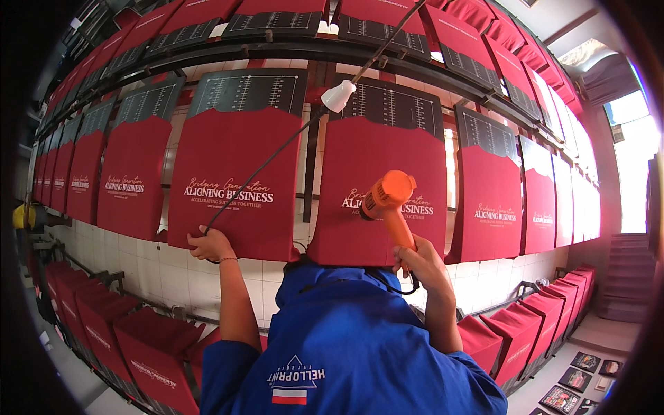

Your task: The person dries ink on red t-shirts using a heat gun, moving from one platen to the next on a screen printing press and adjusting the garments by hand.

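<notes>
My right hand (426,263) is wrapped round the handle of an orange hair dryer (395,220). Its nozzle hangs over the white lettering of a red T-shirt (377,155), which is stretched on a black printing board (415,114). Farther left, my left hand (211,245) has its fingers closed on a dark cable (271,158) by the lower edge of another red T-shirt (235,149). That cable runs up to a white socket (338,95) hanging between the two boards. Part of the dryer's own cord loops below my right hand.
Long rows of red shirts on boards (487,197) stretch left and right, with a dark metal rail (290,50) behind. More shirt-covered boards (162,349) line the near side. Pale floor tiles (187,277) show between the rows. Framed prints (575,378) lie at the lower right.
</notes>
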{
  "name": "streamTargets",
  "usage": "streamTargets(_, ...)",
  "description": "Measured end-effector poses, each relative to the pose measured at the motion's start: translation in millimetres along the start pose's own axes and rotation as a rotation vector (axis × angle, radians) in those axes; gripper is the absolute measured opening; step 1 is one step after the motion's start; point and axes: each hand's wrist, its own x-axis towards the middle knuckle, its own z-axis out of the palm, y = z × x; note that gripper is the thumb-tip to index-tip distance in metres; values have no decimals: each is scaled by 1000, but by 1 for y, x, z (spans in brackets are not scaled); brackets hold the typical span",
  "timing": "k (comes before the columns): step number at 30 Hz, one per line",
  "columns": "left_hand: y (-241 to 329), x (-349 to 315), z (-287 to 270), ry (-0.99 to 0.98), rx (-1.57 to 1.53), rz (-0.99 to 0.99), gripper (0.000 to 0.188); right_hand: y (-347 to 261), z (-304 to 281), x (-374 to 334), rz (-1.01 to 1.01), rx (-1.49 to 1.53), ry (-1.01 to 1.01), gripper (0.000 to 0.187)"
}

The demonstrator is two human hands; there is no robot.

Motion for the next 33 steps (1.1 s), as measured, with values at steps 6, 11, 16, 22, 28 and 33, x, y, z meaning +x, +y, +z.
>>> streamTargets(6,4,-3,-4,-25,53,7,58,6,-4,-3,-12,11,41,19)
streamTargets(11,3,-2,-5,-27,49,8,58,9,-3,-7,-51,21,99,19)
streamTargets(16,6,-4,-5,-35,46,5,58,16,-9,-9,-55,37,125,19)
streamTargets(22,0,2,1,-18,46,0,58,22,-14,-13,-65,52,159,18)
streamTargets(28,-3,5,6,7,66,2,58,30,-24,-14,-49,51,210,17)
streamTargets(33,-1,4,5,1,70,-15,59,28,-33,-17,-25,116,202,19)
